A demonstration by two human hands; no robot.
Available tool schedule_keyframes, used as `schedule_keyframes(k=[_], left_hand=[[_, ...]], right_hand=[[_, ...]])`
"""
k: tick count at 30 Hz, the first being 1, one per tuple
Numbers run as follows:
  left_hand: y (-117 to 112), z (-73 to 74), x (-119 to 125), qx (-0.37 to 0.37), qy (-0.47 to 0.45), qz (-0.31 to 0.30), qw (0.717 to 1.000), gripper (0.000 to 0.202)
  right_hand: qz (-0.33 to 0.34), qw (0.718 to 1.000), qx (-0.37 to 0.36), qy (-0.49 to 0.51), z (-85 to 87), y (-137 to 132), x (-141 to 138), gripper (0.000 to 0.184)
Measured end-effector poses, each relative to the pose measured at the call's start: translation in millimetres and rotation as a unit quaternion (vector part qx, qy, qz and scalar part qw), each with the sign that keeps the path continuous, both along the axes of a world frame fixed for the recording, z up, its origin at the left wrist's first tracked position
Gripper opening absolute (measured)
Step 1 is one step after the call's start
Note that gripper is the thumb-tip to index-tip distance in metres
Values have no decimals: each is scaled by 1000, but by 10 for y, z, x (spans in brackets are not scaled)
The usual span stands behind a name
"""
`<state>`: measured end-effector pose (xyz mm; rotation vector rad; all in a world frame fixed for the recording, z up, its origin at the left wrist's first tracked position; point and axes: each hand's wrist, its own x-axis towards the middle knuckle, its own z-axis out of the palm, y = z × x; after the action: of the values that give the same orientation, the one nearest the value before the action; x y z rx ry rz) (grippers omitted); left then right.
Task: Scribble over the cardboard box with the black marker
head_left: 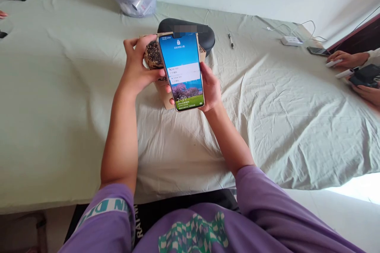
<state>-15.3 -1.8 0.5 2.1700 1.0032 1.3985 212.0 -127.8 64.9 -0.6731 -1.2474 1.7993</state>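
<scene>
In the head view, the right hand (211, 89) curls around the right edge of a lit phone (182, 70) held upright over the sheet-covered table (59, 106). The left hand (137, 69) closes its fingers on a brown patterned box (154, 57) just behind the phone. A black case (190, 31) lies farther off.

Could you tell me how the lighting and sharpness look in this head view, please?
Head view: soft daylight, blown-out glare at the lower right; the phone screen is bright and sharp between the left hand and right hand; a blurred patch sits on the black case.
</scene>
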Motion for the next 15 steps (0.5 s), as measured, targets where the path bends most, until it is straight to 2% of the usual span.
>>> schedule_keyframes(k=[3,7,9,12,14,15], left_hand=[[-18,15,1,-8,-2,-3,1000,124],[-76,56,19,-29,6,13,999,112],[-106,74,35,-31,3,21,999,106],[-139,96,53,-29,-6,25,999,103],[-151,110,54,-33,-8,29,999,104],[-155,117,50,-37,-8,32,999,104]], right_hand=[[-3,1000,0,9,1,-5,0,69],[16,998,-14,58,1,0,3,72],[4,998,-23,51,27,16,33,76],[-51,998,0,-20,72,93,191,78],[-146,984,34,-94,79,181,391,72],[-214,966,49,-138,71,229,514,67]])
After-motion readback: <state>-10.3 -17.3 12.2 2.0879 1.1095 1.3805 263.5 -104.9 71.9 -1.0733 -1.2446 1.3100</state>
